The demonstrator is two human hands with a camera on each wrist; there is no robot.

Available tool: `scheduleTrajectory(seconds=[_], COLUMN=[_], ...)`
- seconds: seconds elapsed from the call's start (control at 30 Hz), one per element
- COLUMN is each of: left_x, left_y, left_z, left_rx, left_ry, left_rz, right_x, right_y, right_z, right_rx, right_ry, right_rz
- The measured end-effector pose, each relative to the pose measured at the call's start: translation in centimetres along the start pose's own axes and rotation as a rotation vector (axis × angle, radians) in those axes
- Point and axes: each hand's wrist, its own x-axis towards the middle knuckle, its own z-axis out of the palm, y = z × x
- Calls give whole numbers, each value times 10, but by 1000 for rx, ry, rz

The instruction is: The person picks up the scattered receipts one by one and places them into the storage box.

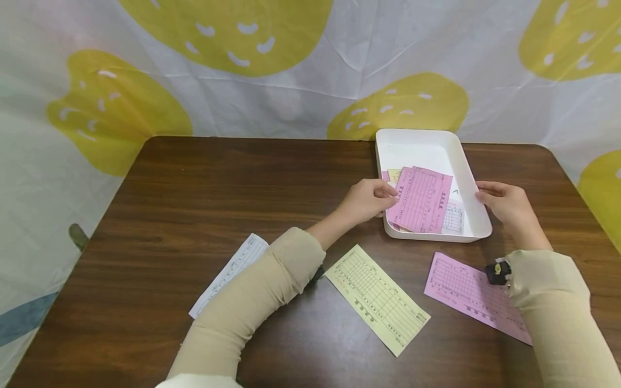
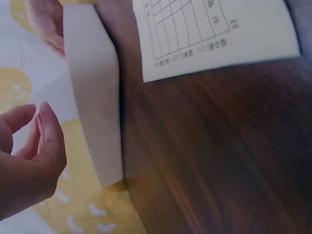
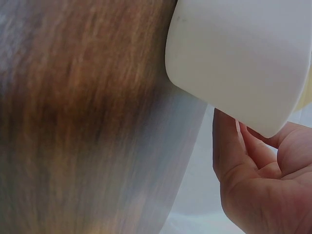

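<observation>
In the head view a white tray [image 1: 434, 236] holds several paper slips. A pink slip [image 1: 424, 199] lies uppermost, tilted over others. My left hand [image 1: 367, 200] is bent at the tray's left rim, its fingertips overlapping that pink slip's left edge. In the left wrist view the thumb and fingers of this left hand [image 2: 36, 161] curve toward each other, with no paper visible between them. My right hand [image 1: 509, 207] touches the outside of the tray's right wall with its fingertips. In the right wrist view the tray's corner [image 3: 239, 63] hides those fingertips.
On the brown wooden table [image 1: 233, 183] lie a yellow slip [image 1: 378, 299] in front of the tray and another pink slip [image 1: 466, 291], partly under my right wrist in view. A white slip [image 1: 233, 272] is partly hidden by my left sleeve. Patterned cloth [image 1: 291, 102] hangs behind the table.
</observation>
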Motion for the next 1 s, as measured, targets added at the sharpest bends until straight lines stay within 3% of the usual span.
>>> scheduleTrajectory(seconds=[0.27,0.5,0.7,1.0], left_x=[-18,-42,-67,-97], left_y=[3,-6,-28,-64], left_z=[-22,-56,-94,-149], left_rx=[47,117,194,217], left_ry=[-104,-125,-111,-90], left_rz=[9,15,-8,-68], right_x=[0,0,0,-1], right_y=[0,1,-1,-2], right_z=[1,-2,-1,0], right_rx=[-1,-1,-12,-9], right_ry=[-7,-3,-1,-2], right_rz=[10,-21,-22,-2])
